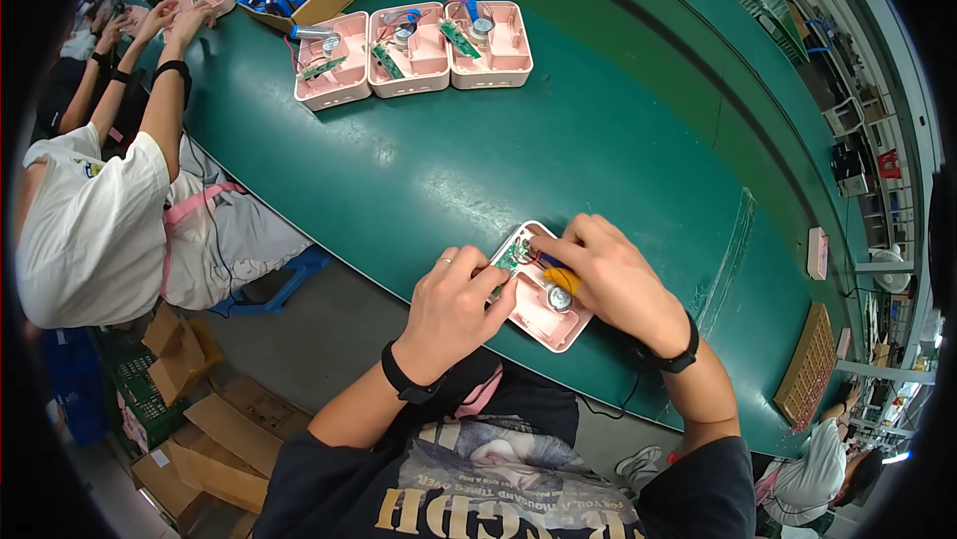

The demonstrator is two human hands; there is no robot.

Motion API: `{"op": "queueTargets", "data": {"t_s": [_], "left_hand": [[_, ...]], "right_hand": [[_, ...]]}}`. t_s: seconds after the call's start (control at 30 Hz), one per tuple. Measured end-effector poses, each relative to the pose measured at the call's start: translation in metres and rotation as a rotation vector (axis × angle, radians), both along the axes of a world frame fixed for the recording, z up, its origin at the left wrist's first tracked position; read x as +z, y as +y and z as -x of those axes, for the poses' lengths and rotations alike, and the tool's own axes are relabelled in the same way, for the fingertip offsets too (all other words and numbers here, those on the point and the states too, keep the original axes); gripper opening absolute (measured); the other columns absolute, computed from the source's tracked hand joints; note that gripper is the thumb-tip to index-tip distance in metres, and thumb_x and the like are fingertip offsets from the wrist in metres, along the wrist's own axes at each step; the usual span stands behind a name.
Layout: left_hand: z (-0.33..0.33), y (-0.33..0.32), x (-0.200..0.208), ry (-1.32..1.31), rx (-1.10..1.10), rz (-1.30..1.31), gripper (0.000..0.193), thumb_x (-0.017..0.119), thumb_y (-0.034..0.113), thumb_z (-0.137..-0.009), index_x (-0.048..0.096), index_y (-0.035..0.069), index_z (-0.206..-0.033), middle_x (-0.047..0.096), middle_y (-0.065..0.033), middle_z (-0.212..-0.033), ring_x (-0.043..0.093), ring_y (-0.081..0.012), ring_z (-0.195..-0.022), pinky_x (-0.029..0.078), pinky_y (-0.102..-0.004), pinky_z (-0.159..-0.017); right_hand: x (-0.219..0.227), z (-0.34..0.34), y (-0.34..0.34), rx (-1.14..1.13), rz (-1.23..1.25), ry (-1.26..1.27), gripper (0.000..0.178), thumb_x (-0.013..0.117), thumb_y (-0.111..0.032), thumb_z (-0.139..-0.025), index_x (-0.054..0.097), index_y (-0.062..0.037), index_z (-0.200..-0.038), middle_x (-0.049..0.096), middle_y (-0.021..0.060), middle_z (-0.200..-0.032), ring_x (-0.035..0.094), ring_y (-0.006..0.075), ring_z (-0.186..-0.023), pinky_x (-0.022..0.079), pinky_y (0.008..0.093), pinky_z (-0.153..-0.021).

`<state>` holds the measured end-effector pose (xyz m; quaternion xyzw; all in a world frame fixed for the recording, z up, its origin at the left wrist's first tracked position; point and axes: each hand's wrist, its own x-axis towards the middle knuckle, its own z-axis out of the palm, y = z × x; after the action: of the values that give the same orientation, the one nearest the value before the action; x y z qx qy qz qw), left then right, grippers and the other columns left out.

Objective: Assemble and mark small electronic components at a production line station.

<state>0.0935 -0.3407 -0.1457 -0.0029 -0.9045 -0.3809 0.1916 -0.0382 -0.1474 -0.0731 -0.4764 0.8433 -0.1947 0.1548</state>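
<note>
On green bench (pixel 419 180): both hands (pixel 454 310) on pink housing (pixel 543 315), prob. gripping.

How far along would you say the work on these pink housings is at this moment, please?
Looks done: three pink housings sit further up the green table, each with a circuit board and wired parts inside. In hand: the left hand steadies a fourth housing while the right hand works at its wires. Left: that housing is open, without a cover.
</note>
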Motion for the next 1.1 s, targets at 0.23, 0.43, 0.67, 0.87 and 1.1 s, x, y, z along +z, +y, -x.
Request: {"op": "queueTargets", "data": {"t_s": [0.23, 0.43, 0.67, 0.87, 1.1], "left_hand": [[0.002, -0.007, -0.002, 0.076, 0.001, 0.028, 0.010, 0.082, 0.016, -0.090, 0.077, 0.007, -0.089, 0.063, -0.0083, -0.090, 0.066, -0.0288, -0.082, 0.056, -0.0399, -0.070], [-0.006, -0.004, -0.003, -0.003, 0.057, 0.080, 0.013, 0.080, 0.020, -0.092, 0.076, 0.008, -0.088, 0.062, -0.0083, -0.091, 0.067, -0.0286, -0.086, 0.059, -0.0386, -0.074], [0.001, 0.001, -0.011, -0.028, -0.028, 0.052, 0.020, 0.076, 0.023, -0.096, 0.074, 0.005, -0.089, 0.062, -0.0106, -0.092, 0.069, -0.0319, -0.088, 0.060, -0.0428, -0.078], [0.017, -0.010, 0.004, -0.172, -0.207, 0.193, 0.032, 0.073, 0.031, -0.101, 0.072, 0.003, -0.086, 0.066, -0.0139, -0.097, 0.069, -0.0354, -0.096, 0.060, -0.0472, -0.083], [0.070, -0.083, 0.030, 0.117, 0.046, 0.109, 0.030, 0.076, 0.031, -0.096, 0.073, 0.005, -0.110, 0.068, -0.0191, -0.119, 0.065, -0.0422, -0.116, 0.055, -0.0490, -0.098]], "right_hand": [[0.008, -0.007, 0.018, -0.022, -0.034, 0.101, 0.040, 0.077, -0.006, -0.087, 0.080, -0.0097, -0.127, 0.066, 0.0191, -0.133, 0.065, 0.0398, -0.120, 0.054, 0.0462, -0.104], [-0.006, -0.021, 0.033, -0.122, 0.034, -0.029, 0.037, 0.076, -0.004, -0.090, 0.077, -0.0065, -0.127, 0.065, 0.0223, -0.138, 0.065, 0.0430, -0.122, 0.055, 0.0476, -0.104], [0.017, -0.051, 0.073, -0.050, 0.030, -0.043, 0.028, 0.078, -0.019, -0.100, 0.076, -0.0086, -0.126, 0.072, 0.0259, -0.125, 0.070, 0.0455, -0.111, 0.057, 0.0487, -0.092], [0.008, -0.056, 0.070, -0.065, 0.009, -0.056, 0.017, 0.077, -0.017, -0.100, 0.076, -0.0065, -0.113, 0.074, 0.0235, -0.096, 0.069, 0.0466, -0.083, 0.056, 0.0516, -0.075], [0.011, -0.030, 0.084, -0.136, 0.108, -0.019, 0.015, 0.075, -0.016, -0.102, 0.076, -0.0019, -0.107, 0.077, 0.0226, -0.096, 0.072, 0.0454, -0.083, 0.057, 0.0506, -0.074]]}}
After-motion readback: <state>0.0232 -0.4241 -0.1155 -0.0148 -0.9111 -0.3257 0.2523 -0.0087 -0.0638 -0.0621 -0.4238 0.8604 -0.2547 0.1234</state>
